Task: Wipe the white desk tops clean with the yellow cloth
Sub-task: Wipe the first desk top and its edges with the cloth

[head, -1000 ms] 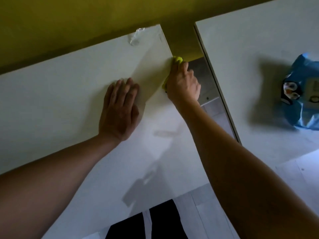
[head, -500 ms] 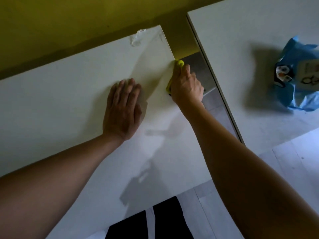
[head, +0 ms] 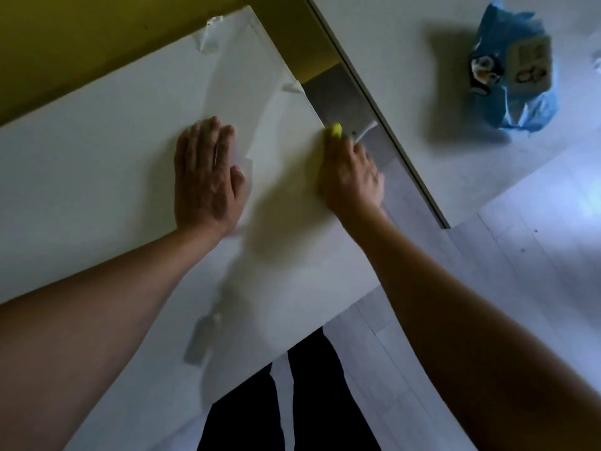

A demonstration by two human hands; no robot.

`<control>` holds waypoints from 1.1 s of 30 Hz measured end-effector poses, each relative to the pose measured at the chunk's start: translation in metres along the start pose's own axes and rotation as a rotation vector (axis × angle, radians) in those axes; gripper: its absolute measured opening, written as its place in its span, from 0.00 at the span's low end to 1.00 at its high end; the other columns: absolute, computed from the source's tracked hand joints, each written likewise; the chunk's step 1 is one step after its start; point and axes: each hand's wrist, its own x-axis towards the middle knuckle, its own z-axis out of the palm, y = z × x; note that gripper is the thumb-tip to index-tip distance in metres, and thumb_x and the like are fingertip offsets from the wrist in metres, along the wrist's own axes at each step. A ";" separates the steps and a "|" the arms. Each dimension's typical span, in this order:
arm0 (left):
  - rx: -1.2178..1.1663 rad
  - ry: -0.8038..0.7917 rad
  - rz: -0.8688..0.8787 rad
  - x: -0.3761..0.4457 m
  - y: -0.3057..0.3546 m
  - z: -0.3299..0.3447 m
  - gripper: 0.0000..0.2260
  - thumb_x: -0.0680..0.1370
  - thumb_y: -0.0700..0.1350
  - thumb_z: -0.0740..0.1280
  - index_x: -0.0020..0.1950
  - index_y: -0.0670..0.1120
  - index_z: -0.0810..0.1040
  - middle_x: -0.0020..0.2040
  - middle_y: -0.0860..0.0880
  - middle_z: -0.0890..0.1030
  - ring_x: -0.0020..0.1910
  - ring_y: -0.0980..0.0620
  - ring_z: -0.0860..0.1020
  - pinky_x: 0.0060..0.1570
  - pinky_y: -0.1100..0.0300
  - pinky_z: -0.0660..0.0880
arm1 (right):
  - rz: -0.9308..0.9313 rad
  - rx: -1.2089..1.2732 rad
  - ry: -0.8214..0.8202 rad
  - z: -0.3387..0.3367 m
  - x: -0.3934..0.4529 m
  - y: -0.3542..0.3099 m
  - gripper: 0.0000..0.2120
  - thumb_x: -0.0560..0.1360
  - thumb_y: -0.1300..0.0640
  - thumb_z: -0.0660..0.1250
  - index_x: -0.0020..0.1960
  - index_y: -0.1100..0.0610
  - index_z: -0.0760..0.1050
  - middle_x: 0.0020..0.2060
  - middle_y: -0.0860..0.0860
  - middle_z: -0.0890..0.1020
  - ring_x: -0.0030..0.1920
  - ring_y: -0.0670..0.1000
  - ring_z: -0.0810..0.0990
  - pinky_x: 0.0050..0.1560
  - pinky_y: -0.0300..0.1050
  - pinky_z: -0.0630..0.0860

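White desk [head: 97, 177]: left hand [head: 206, 177] lies flat on top, fingers straight and together. Right hand [head: 349, 175] curls over the desk's right edge, gripping the cloth [head: 336, 130], whose yellow tip protrudes beyond the fingertips. Second desk [head: 406, 60] beyond carries a blue bag [head: 514, 76].

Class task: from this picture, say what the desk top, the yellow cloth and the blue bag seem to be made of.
Desk top: likely laminated board; smooth, matt white, thin straight edge.
Cloth: soft fabric, perhaps microfibre; mostly hidden under the right hand.
Bag: thin printed plastic film; crinkled and shiny.
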 end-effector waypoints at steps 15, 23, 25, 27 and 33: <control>0.008 -0.016 0.015 -0.003 0.000 -0.004 0.27 0.83 0.48 0.54 0.83 0.44 0.60 0.83 0.40 0.60 0.82 0.37 0.57 0.81 0.42 0.50 | 0.232 -0.036 0.054 -0.004 -0.093 0.076 0.22 0.85 0.42 0.44 0.67 0.53 0.68 0.59 0.56 0.78 0.58 0.58 0.76 0.56 0.54 0.69; 0.003 0.018 0.014 -0.002 -0.004 0.003 0.28 0.81 0.49 0.53 0.82 0.45 0.61 0.82 0.41 0.62 0.81 0.38 0.58 0.81 0.44 0.51 | 0.109 -0.017 0.151 0.009 -0.045 0.014 0.18 0.85 0.47 0.50 0.69 0.53 0.68 0.59 0.55 0.78 0.57 0.58 0.76 0.52 0.53 0.68; 0.002 0.037 0.024 -0.002 -0.005 0.004 0.28 0.81 0.49 0.53 0.81 0.45 0.62 0.82 0.40 0.63 0.81 0.38 0.59 0.80 0.44 0.52 | 0.170 -0.011 0.177 0.010 -0.065 0.032 0.19 0.84 0.47 0.50 0.70 0.53 0.68 0.59 0.55 0.77 0.58 0.57 0.75 0.56 0.54 0.69; 0.001 0.045 0.038 -0.003 -0.006 0.005 0.27 0.81 0.49 0.53 0.81 0.44 0.62 0.81 0.40 0.63 0.80 0.37 0.60 0.80 0.44 0.52 | 0.307 0.000 0.201 0.013 -0.096 0.058 0.19 0.84 0.47 0.50 0.70 0.53 0.68 0.61 0.55 0.76 0.60 0.58 0.74 0.59 0.56 0.68; -0.069 -0.010 0.143 -0.032 -0.006 -0.007 0.27 0.82 0.47 0.53 0.81 0.42 0.63 0.81 0.37 0.62 0.79 0.34 0.61 0.80 0.42 0.54 | 0.523 0.142 0.280 0.019 -0.123 0.069 0.19 0.84 0.50 0.51 0.73 0.53 0.66 0.65 0.57 0.73 0.64 0.59 0.71 0.65 0.59 0.66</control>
